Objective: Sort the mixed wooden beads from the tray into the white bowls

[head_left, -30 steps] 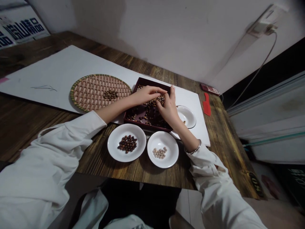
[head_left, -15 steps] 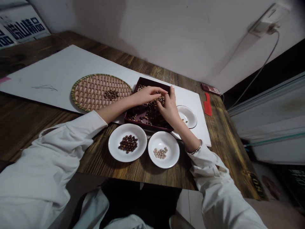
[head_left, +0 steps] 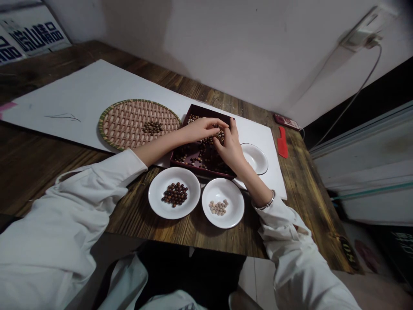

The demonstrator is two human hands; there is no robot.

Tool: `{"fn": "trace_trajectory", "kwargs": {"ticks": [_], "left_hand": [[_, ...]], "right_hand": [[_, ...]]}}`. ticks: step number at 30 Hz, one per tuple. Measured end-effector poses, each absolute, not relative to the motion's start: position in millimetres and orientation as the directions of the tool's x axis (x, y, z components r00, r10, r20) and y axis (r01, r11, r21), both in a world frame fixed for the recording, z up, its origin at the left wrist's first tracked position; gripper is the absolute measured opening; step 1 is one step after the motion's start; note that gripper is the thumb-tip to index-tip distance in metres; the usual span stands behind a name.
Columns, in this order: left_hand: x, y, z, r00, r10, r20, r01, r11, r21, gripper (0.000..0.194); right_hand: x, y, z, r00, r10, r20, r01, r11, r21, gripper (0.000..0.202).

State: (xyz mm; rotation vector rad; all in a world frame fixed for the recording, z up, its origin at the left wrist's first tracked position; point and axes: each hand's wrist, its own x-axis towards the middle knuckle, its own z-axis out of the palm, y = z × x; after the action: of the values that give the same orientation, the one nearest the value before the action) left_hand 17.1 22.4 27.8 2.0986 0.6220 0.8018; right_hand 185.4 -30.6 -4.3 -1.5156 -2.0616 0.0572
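Note:
My left hand (head_left: 206,128) reaches over a dark red tray (head_left: 193,167), its fingers stretched and curved toward my other hand. Its thumb and index finger are apart, and the fingertips are partly hidden. My right hand (head_left: 229,148) meets it above the tray, fingers bent, index finger raised and thumb spread. No held bead can be made out in either. Loose brown and tan beads (head_left: 204,150) lie in the tray below. Near me, one white dish (head_left: 156,202) holds dark brown beads (head_left: 175,194); another white dish (head_left: 237,211) holds pale beads (head_left: 218,207).
A round woven tray (head_left: 122,116) left of the dark tray carries a cluster of greenish-brown beads (head_left: 152,127). To the right stand a third white dish (head_left: 258,158), a red comb (head_left: 282,142) and a phone (head_left: 286,121). A white board (head_left: 74,90) lies underneath on the wooden table.
Both hands stay together over the tray with little finger movement. The whole view shifts slightly right. Small beads seen earlier in the right-hand dish no longer show.

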Motion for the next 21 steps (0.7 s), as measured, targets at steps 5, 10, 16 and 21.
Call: {"fn": "trace_trajectory", "kwargs": {"ticks": [5, 10, 16, 21], "left_hand": [[16.5, 22.6, 27.0, 0.677, 0.658, 0.330, 0.175, -0.579, 0.796, 0.038], [16.3, 21.0, 28.0, 0.669, 0.676, 0.308, 0.224, -0.579, 0.784, 0.038], [16.1, 18.3, 30.5, 0.664, 0.686, 0.297, 0.235, -0.568, 0.789, 0.035], [16.2, 20.4, 27.9, 0.668, 0.685, 0.290, 0.249, -0.573, 0.781, 0.034]], "right_hand": [[186.4, -29.3, -4.3, -0.210, 0.892, 0.400, 0.863, 0.361, -0.352, 0.049], [186.6, -28.9, -4.4, -0.199, 0.905, 0.376, 0.847, 0.352, -0.398, 0.047], [186.9, -28.8, -5.4, -0.205, 0.899, 0.387, 0.836, 0.367, -0.409, 0.044], [185.4, -29.1, -5.0, -0.203, 0.896, 0.395, 0.827, 0.373, -0.420, 0.043]]}}
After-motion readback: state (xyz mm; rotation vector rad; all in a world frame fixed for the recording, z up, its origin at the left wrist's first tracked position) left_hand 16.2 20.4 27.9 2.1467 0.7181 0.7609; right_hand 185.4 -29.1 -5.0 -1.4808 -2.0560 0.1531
